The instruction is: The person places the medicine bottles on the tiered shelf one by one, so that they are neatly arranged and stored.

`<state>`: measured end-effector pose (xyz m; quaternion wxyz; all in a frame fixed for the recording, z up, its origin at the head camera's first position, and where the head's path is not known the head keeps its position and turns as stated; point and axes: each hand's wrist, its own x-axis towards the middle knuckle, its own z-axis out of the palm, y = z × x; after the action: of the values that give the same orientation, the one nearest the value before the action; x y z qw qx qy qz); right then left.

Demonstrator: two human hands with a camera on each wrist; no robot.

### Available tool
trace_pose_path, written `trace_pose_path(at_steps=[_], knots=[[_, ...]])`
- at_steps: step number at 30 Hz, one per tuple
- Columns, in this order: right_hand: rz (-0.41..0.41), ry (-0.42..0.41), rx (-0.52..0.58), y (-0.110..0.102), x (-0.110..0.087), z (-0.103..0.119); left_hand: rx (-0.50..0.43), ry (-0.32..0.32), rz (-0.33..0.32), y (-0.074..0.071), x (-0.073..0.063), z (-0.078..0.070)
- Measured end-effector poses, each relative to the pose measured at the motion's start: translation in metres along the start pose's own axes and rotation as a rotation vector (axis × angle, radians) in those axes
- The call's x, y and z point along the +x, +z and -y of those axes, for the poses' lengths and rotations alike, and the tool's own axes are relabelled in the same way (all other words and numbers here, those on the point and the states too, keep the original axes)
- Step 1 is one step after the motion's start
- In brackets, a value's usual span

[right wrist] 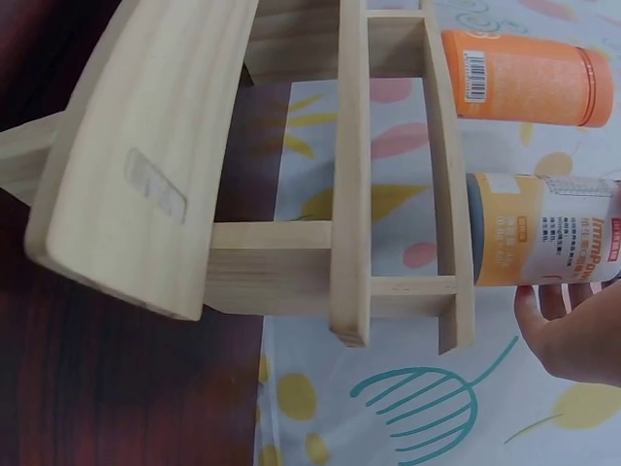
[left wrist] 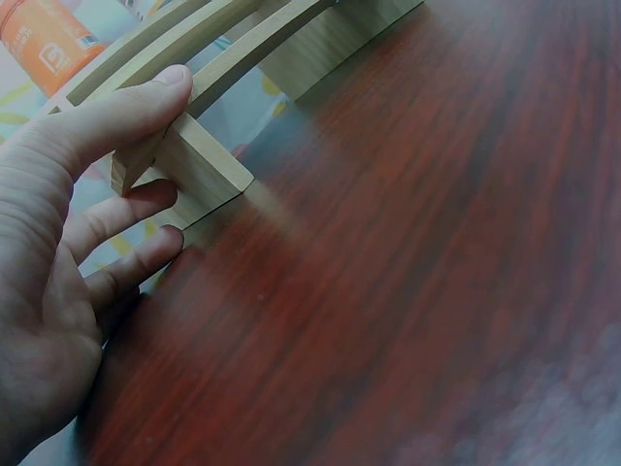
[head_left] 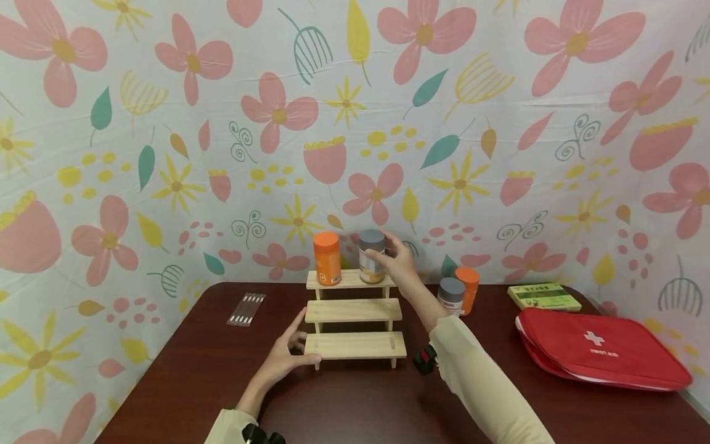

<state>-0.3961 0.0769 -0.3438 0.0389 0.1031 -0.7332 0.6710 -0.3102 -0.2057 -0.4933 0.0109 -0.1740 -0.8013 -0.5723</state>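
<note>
A three-step wooden rack (head_left: 355, 346) stands on the table. On its top step are an orange bottle (head_left: 328, 259) and, to the right, a grey-lidded bottle (head_left: 371, 256) with a white and yellow label. My right hand (head_left: 398, 262) grips the grey-lidded bottle from the right side; in the right wrist view the bottle's base meets the top step. With the thumb on the lowest step and fingers around its end, my left hand (head_left: 285, 353) holds the rack's left side, as the left wrist view also shows.
Behind my right forearm stand another grey-lidded bottle (head_left: 451, 295) and another orange bottle (head_left: 468, 288). A red first aid bag (head_left: 604, 348) and a green-yellow box (head_left: 543, 298) lie at the right. A clear pack of swabs (head_left: 246, 309) lies left. Patterned cloth hangs behind the table (head_left: 183, 370).
</note>
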Motion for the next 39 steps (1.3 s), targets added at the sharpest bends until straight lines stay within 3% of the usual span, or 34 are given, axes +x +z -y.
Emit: trace_pose_path(at_steps=[5,14,26,32,39], knots=[[-0.003,0.018,-0.02,-0.002,-0.003,-0.004,0.0,-0.001,-0.001,0.0,0.0,-0.001],[-0.004,-0.029,-0.034,-0.015,-0.011,-0.015,-0.009,-0.001,0.001,0.001,0.0,-0.001],[-0.137,-0.012,-0.023,-0.043,-0.022,-0.024,-0.011,0.0,-0.004,0.0,0.0,0.0],[-0.158,-0.002,-0.04,-0.058,-0.032,-0.023,-0.003,-0.003,-0.001,-0.001,0.0,0.001],[-0.226,0.01,0.032,-0.076,-0.047,-0.018,-0.002,-0.009,0.0,-0.001,0.001,0.001]])
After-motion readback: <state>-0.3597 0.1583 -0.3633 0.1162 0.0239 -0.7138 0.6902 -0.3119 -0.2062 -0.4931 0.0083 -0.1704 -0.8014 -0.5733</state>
